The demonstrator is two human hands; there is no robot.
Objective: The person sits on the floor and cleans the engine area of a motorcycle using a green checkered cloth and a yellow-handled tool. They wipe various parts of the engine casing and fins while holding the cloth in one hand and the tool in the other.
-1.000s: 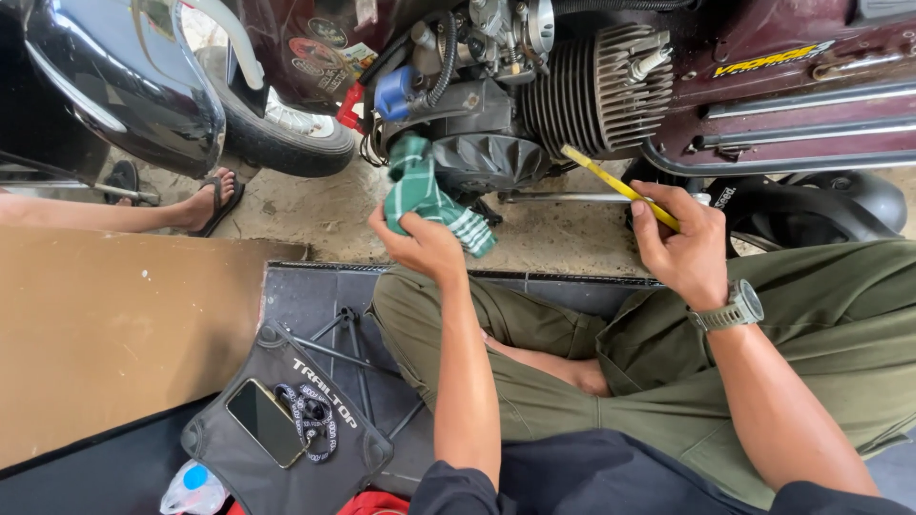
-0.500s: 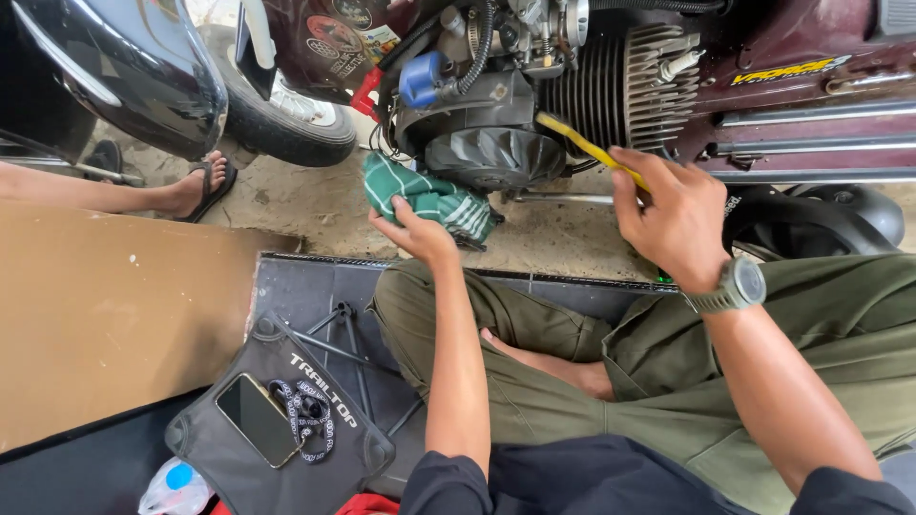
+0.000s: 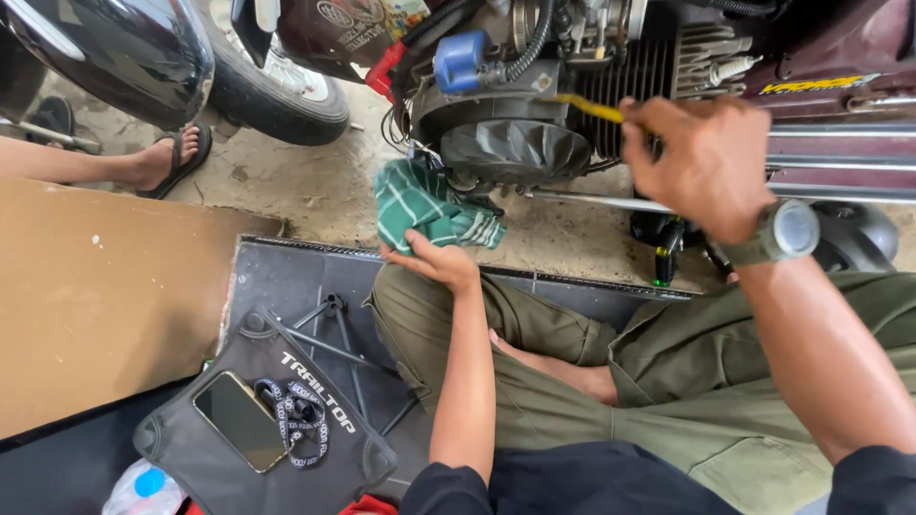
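Nearest, my crossed legs in olive trousers (image 3: 611, 381) rest on a black mat (image 3: 296, 277). Beyond my knee, my left hand (image 3: 434, 259) grips a crumpled green checked cloth (image 3: 425, 205) under the scooter engine (image 3: 520, 143). Higher, my right hand (image 3: 701, 162) is clenched around a thin yellow tool (image 3: 587, 107) whose tip disappears into the engine. Farther back lies dusty concrete floor (image 3: 315, 186).

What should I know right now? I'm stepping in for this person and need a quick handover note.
Left hand: grips a green checked rag, held low against the engine.
Right hand: holds a yellow tool, tip pointed into the engine's upper part.
Nearby: phone and lanyard on a black mat.
Done: cannot tell.
Left: tool and rag both in hand at the engine.
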